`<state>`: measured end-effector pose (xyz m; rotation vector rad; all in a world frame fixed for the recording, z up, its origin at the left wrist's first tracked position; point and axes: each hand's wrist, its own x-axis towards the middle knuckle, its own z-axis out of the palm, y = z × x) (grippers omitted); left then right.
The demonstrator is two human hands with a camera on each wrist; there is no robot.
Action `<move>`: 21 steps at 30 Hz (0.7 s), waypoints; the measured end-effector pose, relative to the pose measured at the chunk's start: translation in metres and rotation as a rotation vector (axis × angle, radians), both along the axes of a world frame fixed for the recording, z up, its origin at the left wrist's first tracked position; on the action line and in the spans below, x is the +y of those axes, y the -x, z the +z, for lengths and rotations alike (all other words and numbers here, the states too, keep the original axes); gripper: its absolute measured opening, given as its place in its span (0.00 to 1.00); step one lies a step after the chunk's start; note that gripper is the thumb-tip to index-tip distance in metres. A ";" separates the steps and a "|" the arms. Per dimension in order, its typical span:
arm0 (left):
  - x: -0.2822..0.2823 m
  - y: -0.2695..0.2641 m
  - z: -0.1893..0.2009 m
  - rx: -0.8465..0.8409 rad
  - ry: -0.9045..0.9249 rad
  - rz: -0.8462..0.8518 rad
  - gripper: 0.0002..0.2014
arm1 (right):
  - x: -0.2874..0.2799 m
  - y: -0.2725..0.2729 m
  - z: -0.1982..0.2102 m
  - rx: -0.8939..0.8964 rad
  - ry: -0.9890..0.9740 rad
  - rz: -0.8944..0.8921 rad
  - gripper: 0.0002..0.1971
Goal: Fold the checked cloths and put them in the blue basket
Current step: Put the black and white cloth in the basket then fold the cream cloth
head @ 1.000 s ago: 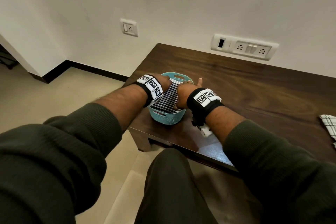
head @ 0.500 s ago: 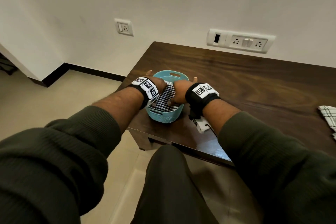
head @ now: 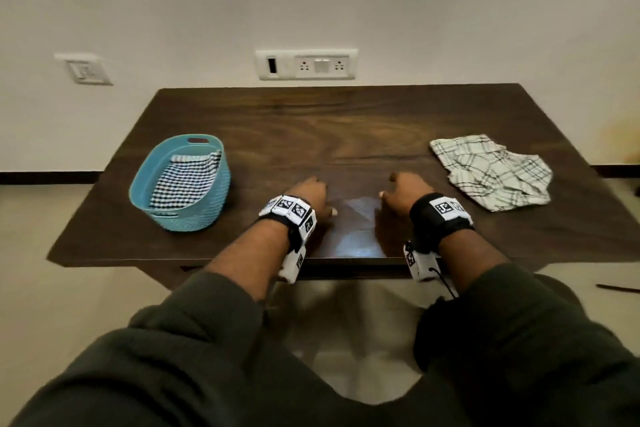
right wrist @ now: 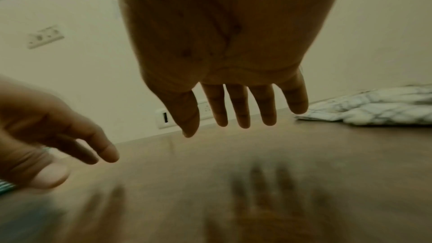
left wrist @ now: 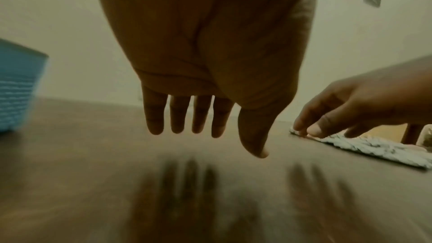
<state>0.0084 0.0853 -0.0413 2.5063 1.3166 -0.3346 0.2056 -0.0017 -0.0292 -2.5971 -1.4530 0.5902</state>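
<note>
Now, starting at the left, the blue basket [head: 180, 184] stands near the table's [head: 346, 121] left edge with the small-checked cloth [head: 183, 184] folded inside it. Half a second ago both my hands were down in that basket pressing the cloth in; they have since let go and come back to the middle of the table, so I judge one cloth is done. My left hand [head: 308, 196] hovers over the wood, fingers relaxed and holding nothing. My right hand [head: 405, 198] is just beside it, equally loose and empty. Far to the right lies the pale plaid cloth [head: 491, 177], crumpled and unfolded, well apart from the basket; that one comes next. Both wrist views are dim and smeared, and the basket's floor under the folded cloth is hidden
</note>
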 end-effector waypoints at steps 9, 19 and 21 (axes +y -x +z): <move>-0.006 -0.050 -0.027 0.097 0.089 0.056 0.56 | -0.048 -0.143 -0.028 -0.096 0.128 -0.351 0.30; -0.011 -0.049 -0.021 0.090 0.082 0.087 0.60 | -0.060 0.001 -0.024 0.012 0.083 0.064 0.21; -0.014 -0.047 -0.019 0.088 0.070 0.082 0.58 | -0.062 0.020 -0.022 0.036 0.050 0.109 0.20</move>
